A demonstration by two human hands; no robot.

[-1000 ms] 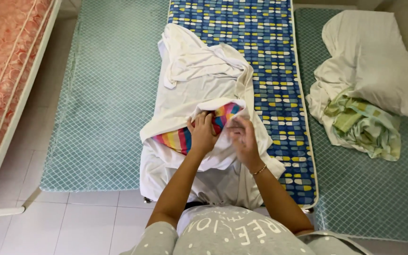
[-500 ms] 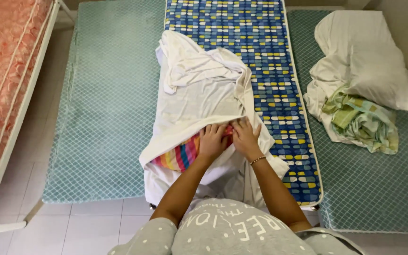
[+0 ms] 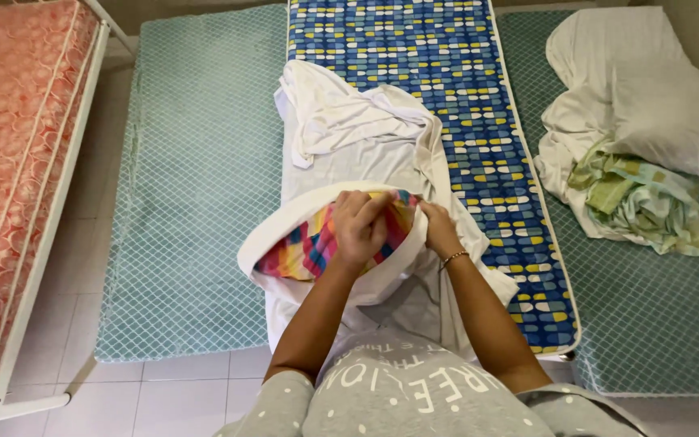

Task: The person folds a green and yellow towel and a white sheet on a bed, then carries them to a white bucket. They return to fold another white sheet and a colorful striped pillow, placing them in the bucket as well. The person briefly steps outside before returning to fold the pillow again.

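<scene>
peeking rainbow-checked pillow (image 3: 317, 243) inside rumpled white pillowcase (image 3: 349, 146)

Both hands, left hand (image 3: 359, 229) and right hand (image 3: 438, 231), meet at the pillow (image 3: 317, 247), which sits inside the cover (image 3: 349, 154). The cover lies on the middle mat (image 3: 479, 105), stretching beyond the hands. Left of the hands lies another mat (image 3: 196, 186), further left a bed (image 3: 18, 162). Right of them a second pillow (image 3: 649, 97) lies beside a cloth (image 3: 641, 202).
</scene>
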